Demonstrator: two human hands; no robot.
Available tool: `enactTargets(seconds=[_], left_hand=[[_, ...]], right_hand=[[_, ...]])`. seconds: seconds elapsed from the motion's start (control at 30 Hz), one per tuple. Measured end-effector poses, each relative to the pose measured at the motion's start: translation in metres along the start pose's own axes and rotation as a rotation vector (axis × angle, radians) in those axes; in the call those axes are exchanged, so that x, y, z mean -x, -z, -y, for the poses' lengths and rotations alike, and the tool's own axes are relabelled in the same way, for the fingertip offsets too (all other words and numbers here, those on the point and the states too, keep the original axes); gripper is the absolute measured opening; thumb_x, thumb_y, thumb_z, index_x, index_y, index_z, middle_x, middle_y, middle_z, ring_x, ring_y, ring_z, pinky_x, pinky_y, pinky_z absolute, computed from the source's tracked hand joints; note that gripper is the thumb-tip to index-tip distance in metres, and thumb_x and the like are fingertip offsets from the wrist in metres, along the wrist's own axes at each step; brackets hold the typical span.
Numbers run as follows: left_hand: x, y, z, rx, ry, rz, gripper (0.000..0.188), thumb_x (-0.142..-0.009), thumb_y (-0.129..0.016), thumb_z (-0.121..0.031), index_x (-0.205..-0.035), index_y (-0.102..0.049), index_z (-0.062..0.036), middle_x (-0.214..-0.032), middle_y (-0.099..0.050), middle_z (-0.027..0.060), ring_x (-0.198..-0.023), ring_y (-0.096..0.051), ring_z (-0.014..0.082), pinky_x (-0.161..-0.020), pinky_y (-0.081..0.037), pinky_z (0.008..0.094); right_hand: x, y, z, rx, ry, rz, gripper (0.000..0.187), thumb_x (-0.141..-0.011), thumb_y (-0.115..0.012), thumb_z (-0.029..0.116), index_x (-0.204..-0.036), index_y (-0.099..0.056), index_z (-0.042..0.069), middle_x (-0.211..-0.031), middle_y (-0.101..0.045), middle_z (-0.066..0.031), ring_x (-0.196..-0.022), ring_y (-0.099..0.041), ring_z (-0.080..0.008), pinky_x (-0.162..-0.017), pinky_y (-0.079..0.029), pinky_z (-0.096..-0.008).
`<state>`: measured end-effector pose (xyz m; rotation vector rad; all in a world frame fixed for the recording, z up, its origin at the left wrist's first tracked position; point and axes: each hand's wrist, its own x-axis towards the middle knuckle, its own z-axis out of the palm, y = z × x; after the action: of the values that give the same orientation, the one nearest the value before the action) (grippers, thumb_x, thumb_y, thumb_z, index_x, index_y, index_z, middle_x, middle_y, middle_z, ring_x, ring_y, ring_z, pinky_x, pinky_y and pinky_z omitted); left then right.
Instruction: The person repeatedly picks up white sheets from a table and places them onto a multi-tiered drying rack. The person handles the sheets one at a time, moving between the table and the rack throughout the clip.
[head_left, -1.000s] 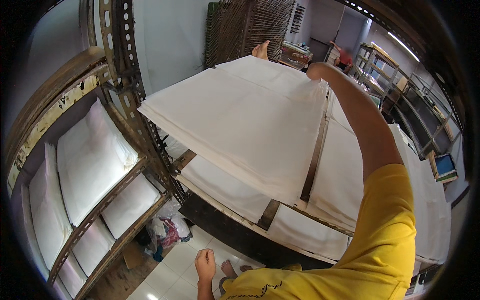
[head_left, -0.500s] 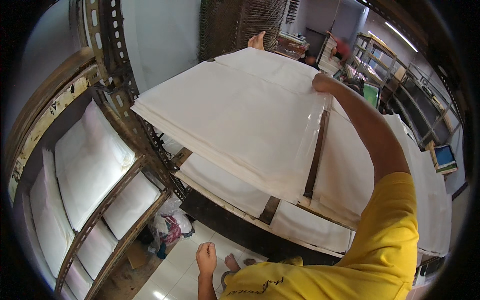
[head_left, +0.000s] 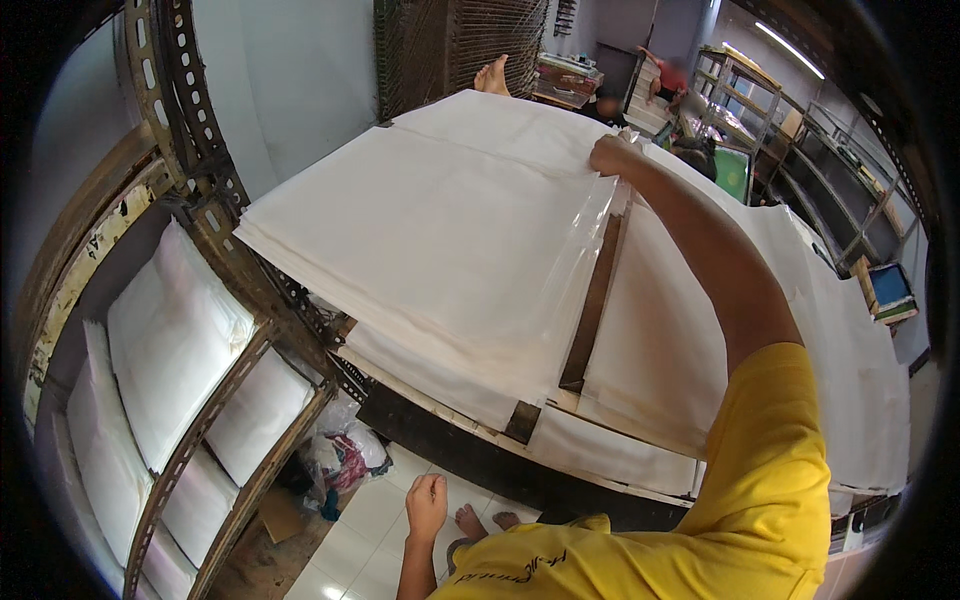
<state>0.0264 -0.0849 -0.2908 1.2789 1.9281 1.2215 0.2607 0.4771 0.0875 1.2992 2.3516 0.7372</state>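
Observation:
A wide stack of large white sheets (head_left: 420, 230) lies on top of a metal rack in front of me. At its far right corner my right hand (head_left: 613, 156) is closed on a sheet edge, with my arm stretched across the rack. Clear, shiny film creases (head_left: 597, 215) run along the stack's right edge, just below that hand. Low and near my body, my left hand (head_left: 427, 500) is curled into a fist, apart from the stack, with nothing visible in it.
More white sheets (head_left: 655, 330) lie to the right, past a dark bar (head_left: 592, 310). A left rack (head_left: 250, 375) holds further stacks (head_left: 180, 340). A plastic bag with cloth (head_left: 345, 460) sits on the floor. Beyond are a bare foot (head_left: 491, 77), people (head_left: 668, 80) and metal shelving (head_left: 845, 185).
The view has shifted slightly. My right hand, still gripping the sheet edge, appears a little farther left, and the clear film below it shows more creases. My left fist has risen slightly.

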Motion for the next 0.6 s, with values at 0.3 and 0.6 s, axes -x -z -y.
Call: enactTargets(seconds=[0.3,0.6], left_hand=[[0.024,-0.006,-0.01,-0.043,0.028,0.002,0.019,-0.095,-0.058,-0.017,-0.094,-0.069,-0.0004,-0.086,-0.065,0.0182,-0.075,-0.065,0.0322,-0.069,-0.051,0.041],[0.036,0.009,-0.01,-0.074,0.035,-0.082,0.02,-0.095,-0.058,-0.016,-0.094,-0.068,0.0014,-0.087,-0.066,0.0182,-0.077,-0.065,0.0328,-0.071,-0.051,0.041]], right_hand=[[0.016,0.003,-0.053,0.03,-0.215,-0.392,0.029,-0.094,-0.051,0.024,-0.107,-0.068,0.004,-0.105,-0.069,-0.0207,-0.095,-0.066,-0.0403,-0.086,-0.051,-0.0541],[0.145,0.182,0.075,-0.252,0.583,-0.391,0.049,-0.104,-0.036,0.042,-0.116,-0.062,0.002,-0.116,-0.064,-0.0206,-0.107,-0.061,-0.037,-0.095,-0.046,-0.0472]])
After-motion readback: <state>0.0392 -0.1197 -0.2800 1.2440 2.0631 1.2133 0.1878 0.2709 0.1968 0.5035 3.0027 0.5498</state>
